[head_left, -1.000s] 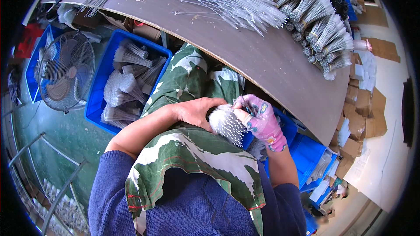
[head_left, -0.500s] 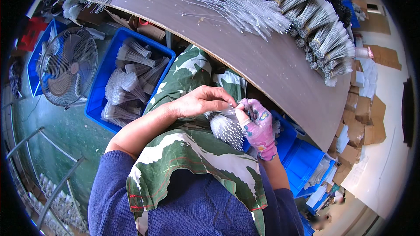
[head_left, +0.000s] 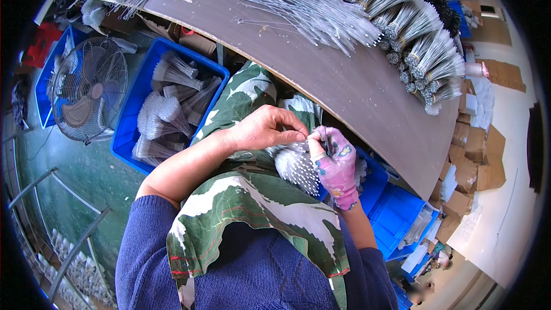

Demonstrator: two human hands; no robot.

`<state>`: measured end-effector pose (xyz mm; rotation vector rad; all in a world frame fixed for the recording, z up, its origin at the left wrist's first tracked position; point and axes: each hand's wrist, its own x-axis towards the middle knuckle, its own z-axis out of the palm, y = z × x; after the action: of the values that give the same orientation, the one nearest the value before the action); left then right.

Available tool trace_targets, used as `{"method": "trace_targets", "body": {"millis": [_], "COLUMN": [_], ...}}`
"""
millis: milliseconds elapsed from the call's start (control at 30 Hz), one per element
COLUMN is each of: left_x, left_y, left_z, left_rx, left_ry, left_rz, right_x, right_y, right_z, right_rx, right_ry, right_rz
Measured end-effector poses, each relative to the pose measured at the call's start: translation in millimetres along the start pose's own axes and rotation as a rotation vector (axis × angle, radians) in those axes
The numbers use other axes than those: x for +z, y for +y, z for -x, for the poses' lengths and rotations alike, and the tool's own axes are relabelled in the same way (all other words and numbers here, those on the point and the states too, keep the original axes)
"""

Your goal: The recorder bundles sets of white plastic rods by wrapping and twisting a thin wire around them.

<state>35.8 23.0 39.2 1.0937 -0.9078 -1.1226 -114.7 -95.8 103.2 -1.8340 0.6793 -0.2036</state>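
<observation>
My bare left hand reaches across the lap, thumb and forefinger pinched together close to the right thumb. What lies in that pinch is too small to make out. My right hand, in a pink flowered glove with bare fingertips, closes round the upper side of a bundle of thin wire brushes. The bundle's white-tipped ends fan downward over my lap. Part of it is hidden behind the gloved fingers. A camouflage apron covers my lap beneath both hands.
The brown table curves ahead, bearing loose wire brushes and tied bundles. A blue crate of brush bundles stands left, beside a floor fan. More blue crates and cardboard boxes are at right.
My left wrist has lifted slightly, with its fingers still at the right thumb. The gloved hand has shifted a little left and up. The bundle stays between them.
</observation>
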Motion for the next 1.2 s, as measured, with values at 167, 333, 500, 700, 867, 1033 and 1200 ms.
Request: {"method": "trace_targets", "body": {"millis": [167, 333, 500, 700, 867, 1033, 1200], "left_x": [-3.4, 0.0, 3.8, 2.6, -4.8, 3.2, 2.7], "left_y": [12.5, 14.7, 11.5, 3.5, -2.2, 7.3, 9.9], "left_z": [-4.0, -8.2, -10.1, -1.7, 30.0, 39.4, 38.8], "left_rx": [0.114, 0.249, 0.233, 0.064, -0.062, 0.055, 0.016], "left_ry": [0.028, 0.107, 0.119, 0.281, 0.099, 0.01, 0.011], "left_rz": [-0.245, -0.443, -0.482, -0.496, -0.012, 0.013, -0.017], "right_x": [0.5, 1.0, 1.8, 1.6, -2.9, -6.0, -11.9], "right_y": [5.2, 5.9, 5.0, 2.5, 2.8, -3.2, -9.6], "right_z": [-2.0, -2.1, -0.7, -0.1, 1.6, 2.5, 1.0], "right_rx": [-0.038, -0.019, -0.037, -0.053, -0.074, -0.178, -0.173], "right_ry": [0.046, 0.052, 0.058, 0.043, -0.087, -0.292, -0.338], "right_rz": [0.052, 0.064, 0.095, 0.101, -0.175, -0.058, -0.032]}}
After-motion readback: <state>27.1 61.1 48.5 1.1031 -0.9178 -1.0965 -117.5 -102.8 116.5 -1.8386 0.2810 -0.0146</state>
